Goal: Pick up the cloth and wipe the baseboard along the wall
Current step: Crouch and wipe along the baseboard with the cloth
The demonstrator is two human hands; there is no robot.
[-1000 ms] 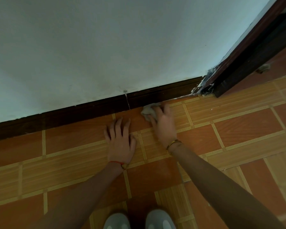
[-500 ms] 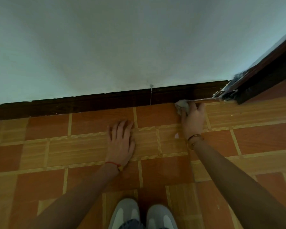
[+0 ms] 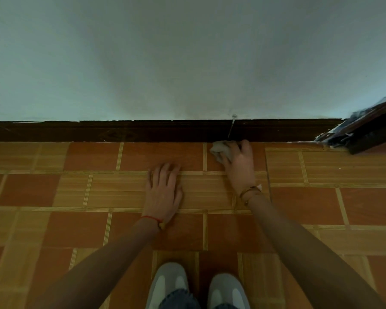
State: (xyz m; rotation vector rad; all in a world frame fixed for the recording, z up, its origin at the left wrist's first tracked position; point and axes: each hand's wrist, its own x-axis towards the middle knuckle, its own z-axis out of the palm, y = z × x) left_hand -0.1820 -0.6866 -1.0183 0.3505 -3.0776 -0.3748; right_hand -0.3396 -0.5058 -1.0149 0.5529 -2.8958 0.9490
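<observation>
— Which step are you on?

— The wiping itself, I judge. My right hand point(image 3: 240, 167) has its fingers curled round the cloth point(image 3: 222, 150), a small grey wad bunched under my fingertips. The cloth sits at the foot of the baseboard point(image 3: 143, 131), right where the dark wood meets the tiled floor point(image 3: 366, 204), just below a pale seam in the board.

— Is it actually on the wood?

— It touches the bottom edge, as far as I can see; how much of it presses the face of the board I cannot tell from above.

— And your other hand?

— My left hand point(image 3: 164, 192) lies flat on the tiles with fingers straight and close together, holding nothing. I take it as my prop while I lean in; my shoes point(image 3: 196, 286) are near behind it.

— What does the next move call for?

— A long stretch of board runs off to my left, and a shorter one runs right to the door frame point(image 3: 366, 134). I think I need to lift the wad onto the board's face, keep it pressed, and slide sideways. The bracing hand will have to shift along as I go.
</observation>
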